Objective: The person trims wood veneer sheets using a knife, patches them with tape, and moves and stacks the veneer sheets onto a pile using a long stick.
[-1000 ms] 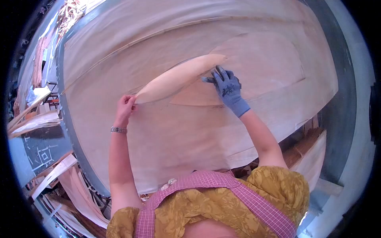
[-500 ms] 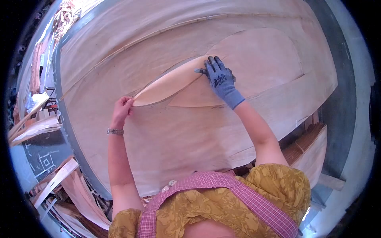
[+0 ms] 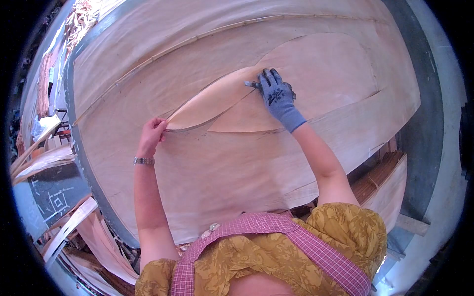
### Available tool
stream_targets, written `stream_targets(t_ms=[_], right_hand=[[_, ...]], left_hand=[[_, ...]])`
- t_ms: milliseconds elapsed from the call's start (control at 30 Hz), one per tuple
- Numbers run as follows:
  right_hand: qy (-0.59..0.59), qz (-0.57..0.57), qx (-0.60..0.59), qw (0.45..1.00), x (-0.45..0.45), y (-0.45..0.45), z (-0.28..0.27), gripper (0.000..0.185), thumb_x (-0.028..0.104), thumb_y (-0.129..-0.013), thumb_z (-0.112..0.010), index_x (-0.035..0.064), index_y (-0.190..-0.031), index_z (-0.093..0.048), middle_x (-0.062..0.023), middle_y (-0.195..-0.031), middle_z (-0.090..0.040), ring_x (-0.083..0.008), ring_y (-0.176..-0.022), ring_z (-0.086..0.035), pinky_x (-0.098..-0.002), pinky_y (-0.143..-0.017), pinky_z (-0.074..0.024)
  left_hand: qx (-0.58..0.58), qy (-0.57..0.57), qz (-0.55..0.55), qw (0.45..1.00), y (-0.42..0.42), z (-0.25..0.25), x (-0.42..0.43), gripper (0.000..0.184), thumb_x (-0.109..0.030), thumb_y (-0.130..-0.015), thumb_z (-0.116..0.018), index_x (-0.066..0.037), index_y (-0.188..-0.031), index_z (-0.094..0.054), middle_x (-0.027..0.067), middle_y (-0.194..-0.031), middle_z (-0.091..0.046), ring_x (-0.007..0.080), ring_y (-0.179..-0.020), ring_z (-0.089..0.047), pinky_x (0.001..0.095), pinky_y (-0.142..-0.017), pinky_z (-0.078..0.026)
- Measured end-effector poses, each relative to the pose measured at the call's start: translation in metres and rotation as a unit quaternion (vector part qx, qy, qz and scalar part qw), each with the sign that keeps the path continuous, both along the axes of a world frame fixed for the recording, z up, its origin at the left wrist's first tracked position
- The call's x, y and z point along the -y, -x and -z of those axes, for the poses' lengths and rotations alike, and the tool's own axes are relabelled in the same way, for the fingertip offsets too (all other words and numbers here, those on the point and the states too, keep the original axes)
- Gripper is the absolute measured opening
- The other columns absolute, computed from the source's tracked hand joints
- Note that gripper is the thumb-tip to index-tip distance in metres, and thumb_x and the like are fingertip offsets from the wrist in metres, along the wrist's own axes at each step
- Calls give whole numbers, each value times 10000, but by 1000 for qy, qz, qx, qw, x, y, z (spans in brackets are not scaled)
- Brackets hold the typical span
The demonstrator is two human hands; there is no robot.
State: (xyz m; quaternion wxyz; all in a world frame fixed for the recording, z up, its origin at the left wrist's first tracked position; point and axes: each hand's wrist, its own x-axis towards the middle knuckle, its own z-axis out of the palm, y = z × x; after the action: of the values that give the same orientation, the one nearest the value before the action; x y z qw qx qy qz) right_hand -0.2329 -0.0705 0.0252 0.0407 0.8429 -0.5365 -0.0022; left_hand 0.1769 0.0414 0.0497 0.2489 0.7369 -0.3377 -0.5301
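We take the wide sheet (image 3: 212, 172) as the landmark for all positions. We find one dark mark (image 3: 277, 96) on the back of the glove; its strokes resemble characters, but we cannot read them. Beyond the left edge of the wide sheet, one dark panel (image 3: 43, 187) carries white line markings (image 3: 58, 201), including a small box shape; we read no word in them.

We observe two hands, both over the wide sheet. The left hand (image 3: 154, 133), bare, is left of the sheet's middle; its thumb and fingertips pinch the pointed end of one narrow strip (image 3: 207, 106). The right hand (image 3: 277, 99), gloved, is near the sheet's middle, palm down and fingers partly spread; it presses on the strip's other end and grips nothing that we can see.

The strip lies across the middle of the wide sheet, slanting up to the right, with a dark gap along its lower edge. We count one rounded piece (image 3: 326, 64) on the right half of the sheet, and one long ridge (image 3: 197, 37) along its far part. We count one wristband (image 3: 143, 161) on the left wrist, above the sheet's near left part. One stack (image 3: 387, 182) of layered material stands beyond its near right edge.
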Motion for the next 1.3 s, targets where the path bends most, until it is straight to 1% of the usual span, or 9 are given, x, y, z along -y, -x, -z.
stream_targets(t_ms=[133,233,300,400,467,567,700,900,1300], right_hand=[[3,-1,17,1000,2,2,2,424,226,-926,-505,123,-1336,-498,-118,-1429,-450,-292,-1332,-420,-462,-840,-504],[-34,9,1,999,5,3,1,475,223,-904,-529,135,-1367,-471,-111,-1456,-422,-272,-1348,-400,-459,-909,-481],[-16,-4,6,1000,4,4,1,444,234,-918,-515,125,-1347,-487,-115,-1440,-439,-289,-1337,-413,-467,-882,-493],[5,-17,11,1000,4,2,9,434,246,-924,-511,119,-1338,-494,-120,-1428,-450,-305,-1327,-422,-473,-882,-497],[6,-17,22,1000,6,2,11,432,256,-931,-506,118,-1341,-489,-121,-1425,-451,-309,-1322,-424,-479,-893,-491],[-1,-8,21,1000,8,1,11,425,267,-941,-503,123,-1341,-489,-117,-1418,-458,-304,-1321,-423,-480,-898,-488],[-11,-3,15,1000,7,0,5,417,278,-943,-518,128,-1332,-506,-113,-1418,-468,-286,-1312,-437,-446,-930,-480],[-12,-2,26,1000,5,-1,-3,389,268,-942,-524,132,-1305,-528,-110,-1409,-473,-285,-1305,-439,-451,-933,-476],[-4,-16,11,1000,6,-1,-4,396,265,-938,-530,138,-1313,-519,-111,-1415,-466,-292,-1311,-433,-453,-943,-469]], left_hand=[[-2,-13,-15,1000,5,-11,3,192,-205,-918,-615,-30,-996,-624,-6,-758,-605,62,-559,-517,210,-485,-422],[19,-19,-45,999,13,-28,2,201,-219,-907,-628,-32,-979,-626,-3,-773,-615,70,-585,-537,219,-510,-440],[45,-7,-47,998,13,-36,-1,220,-240,-895,-644,-30,-959,-628,1,-788,-625,75,-609,-556,226,-533,-457],[58,50,-41,996,-1,-3,-9,237,-257,-871,-664,-27,-914,-632,10,-788,-634,84,-627,-578,232,-541,-472],[61,48,-37,996,-6,8,-8,237,-252,-854,-668,-20,-887,-637,15,-759,-636,88,-619,-585,241,-533,-479],[98,34,-33,994,0,-1,-5,228,-235,-828,-671,-8,-833,-642,18,-698,-628,91,-585,-580,249,-512,-480],[110,11,-22,994,-3,1,-4,231,-224,-803,-682,-1,-761,-644,19,-641,-616,88,-543,-567,256,-487,-474],[67,-12,0,998,-14,10,-1,233,-229,-790,-715,-9,-745,-649,13,-621,-602,96,-509,-548,263,-451,-453],[116,-8,24,993,-15,13,4,249,-221,-764,-738,-20,-656,-637,6,-545,-569,86,-435,-499,277,-410,-403]])
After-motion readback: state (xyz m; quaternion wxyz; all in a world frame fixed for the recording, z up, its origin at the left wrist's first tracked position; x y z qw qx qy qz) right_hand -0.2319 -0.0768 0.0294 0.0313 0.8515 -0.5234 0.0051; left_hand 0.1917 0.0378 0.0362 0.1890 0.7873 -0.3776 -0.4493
